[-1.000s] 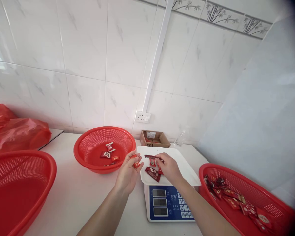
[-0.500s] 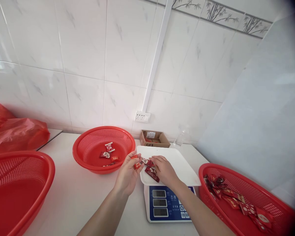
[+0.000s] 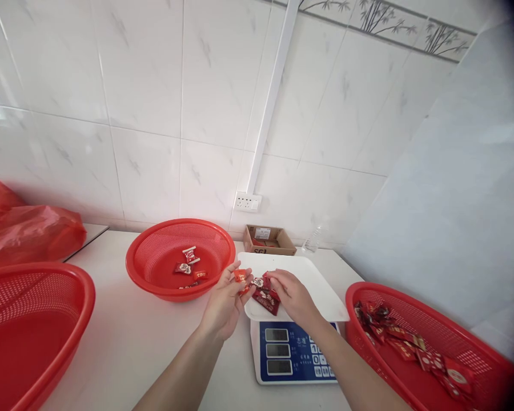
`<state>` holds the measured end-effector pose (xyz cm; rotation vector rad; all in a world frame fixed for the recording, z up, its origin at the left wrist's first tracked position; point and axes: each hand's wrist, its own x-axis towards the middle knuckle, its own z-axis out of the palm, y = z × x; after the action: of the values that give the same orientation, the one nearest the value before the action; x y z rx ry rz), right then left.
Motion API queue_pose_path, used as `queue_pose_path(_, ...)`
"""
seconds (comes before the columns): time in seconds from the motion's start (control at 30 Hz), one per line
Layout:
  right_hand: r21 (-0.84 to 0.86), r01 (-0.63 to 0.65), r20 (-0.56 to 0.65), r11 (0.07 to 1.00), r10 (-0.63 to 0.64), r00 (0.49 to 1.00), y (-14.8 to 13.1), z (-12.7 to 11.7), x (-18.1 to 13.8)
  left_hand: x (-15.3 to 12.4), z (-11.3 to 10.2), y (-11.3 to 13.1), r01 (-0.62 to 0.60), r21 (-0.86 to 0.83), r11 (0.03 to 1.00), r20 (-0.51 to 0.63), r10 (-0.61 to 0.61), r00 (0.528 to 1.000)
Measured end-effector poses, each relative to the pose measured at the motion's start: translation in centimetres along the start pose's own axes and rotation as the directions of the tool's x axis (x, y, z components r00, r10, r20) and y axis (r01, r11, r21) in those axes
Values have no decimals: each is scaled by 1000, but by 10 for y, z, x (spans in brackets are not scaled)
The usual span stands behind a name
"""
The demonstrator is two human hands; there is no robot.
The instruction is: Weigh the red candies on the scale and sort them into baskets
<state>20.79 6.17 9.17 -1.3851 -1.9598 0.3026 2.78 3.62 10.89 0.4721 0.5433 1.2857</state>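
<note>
A blue-faced digital scale (image 3: pixel 292 355) with a white tray (image 3: pixel 321 294) stands on the white counter. Red wrapped candies (image 3: pixel 266 301) lie at the tray's left edge. My left hand (image 3: pixel 223 305) pinches a small red candy (image 3: pixel 240 276) at that edge. My right hand (image 3: pixel 292 297) rests on the tray with its fingers closed on another red candy (image 3: pixel 269 282), close to the left hand. A round red basket (image 3: pixel 180 260) behind the left hand holds several candies.
A red basket (image 3: pixel 428 348) with many wrapped candies sits at the right. Another large red basket (image 3: pixel 29 325) is at the left, red plastic bags (image 3: pixel 29 231) behind it. A small cardboard box (image 3: pixel 269 240) and a wall socket (image 3: pixel 247 202) are at the back.
My right hand came left across the tray toward my left hand and closed on a candy there. My left hand raised its candy slightly. The camera view drifted a little.
</note>
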Motion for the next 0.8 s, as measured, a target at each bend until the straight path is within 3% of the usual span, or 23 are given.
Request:
queue_pose_path(0.07, 138, -108, -42, 985, 115, 992, -8, -6, -3, -4, 3, -3, 11, 110, 994, 90, -21, 996)
queue_pose_path(0.13, 257, -173, 49, 951, 166, 985, -20, -12, -6, -8, 4, -8, 7, 247, 969, 190, -55, 980)
queue_pose_path(0.2, 312, -180, 172, 933, 131, 976, -30, -17, -9, -10, 5, -13, -28, 357, 934, 251, -67, 966)
queue_pose_path(0.33, 350, -200, 291, 915, 97, 952, -40, -24, -13, -8, 3, -21, -143, 463, 875, 259, 21, 966)
queue_pose_path(0.47, 463, -300, 399, 834, 106, 911, -30, -28, -11, -5, 1, -23, -201, 518, 831, 227, 94, 969)
queue_pose_path(0.53, 451, -311, 324, 836, 172, 930, -18, -28, -6, -5, 1, -20, -261, 518, 815, 200, 181, 963)
queue_pose_path(0.63, 315, -304, 104, 899, 286, 953, 2, -25, 3, -7, 4, -12, -316, 476, 820, 157, 275, 949)
queue_pose_path(0.7, 206, -296, 33, 933, 295, 955, 12, -21, 8, -10, 7, -5, -279, 439, 854, 144, 239, 960)
queue_pose_path(0.8, 19, -246, 28, 969, 246, 969, 20, -14, 8, -11, 9, 3, -217, 393, 894, 150, 170, 974)
